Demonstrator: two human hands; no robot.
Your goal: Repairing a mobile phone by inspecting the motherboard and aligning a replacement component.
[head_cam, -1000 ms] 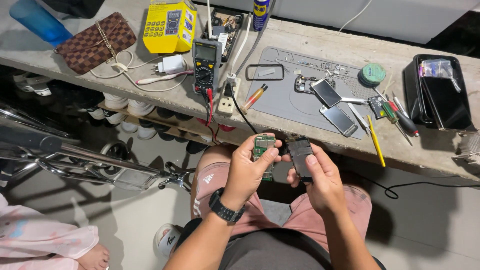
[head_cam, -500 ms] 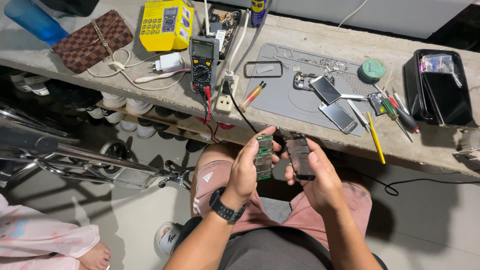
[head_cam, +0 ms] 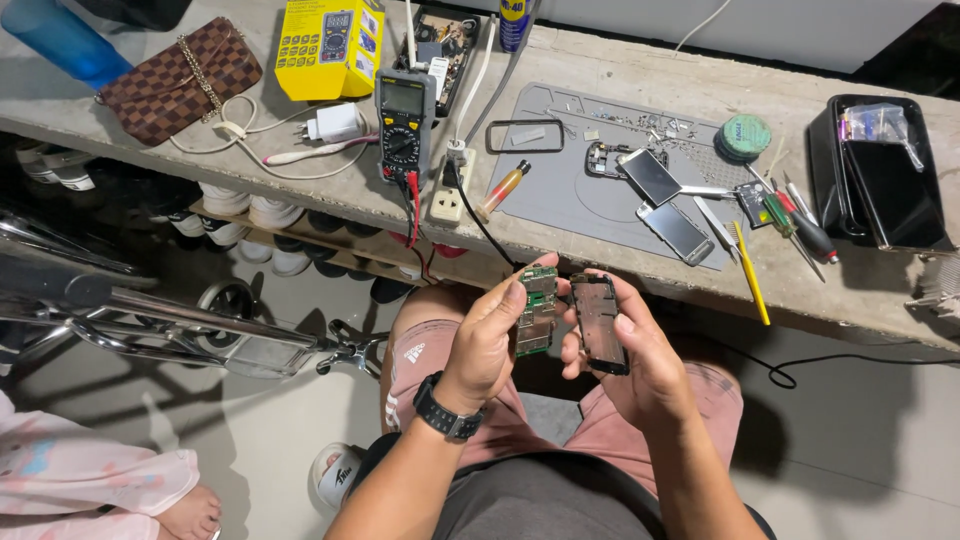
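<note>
Circuit board [head_cam: 537,311], green and studded with small parts, stands upright over the person's lap beside a dark phone frame [head_cam: 600,322], the two nearly touching. Behind them runs a worn concrete surface [head_cam: 300,190] carrying a grey work mat [head_cam: 560,195], a multimeter [head_cam: 404,125], two phone screens and screwdrivers, above a pale floor. Left hand [head_cam: 485,345] has its grip closed on the board's edges; right hand [head_cam: 640,350] clasps the frame.

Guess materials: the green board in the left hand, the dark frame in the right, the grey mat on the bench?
Green board: likely fibreglass circuit board, matt green with small metal parts.
Dark frame: probably moulded plastic, black, slight sheen; metal inside can't be ruled out.
Grey mat: looks like silicone or rubber, dull, with moulded ridges and recesses.
</note>
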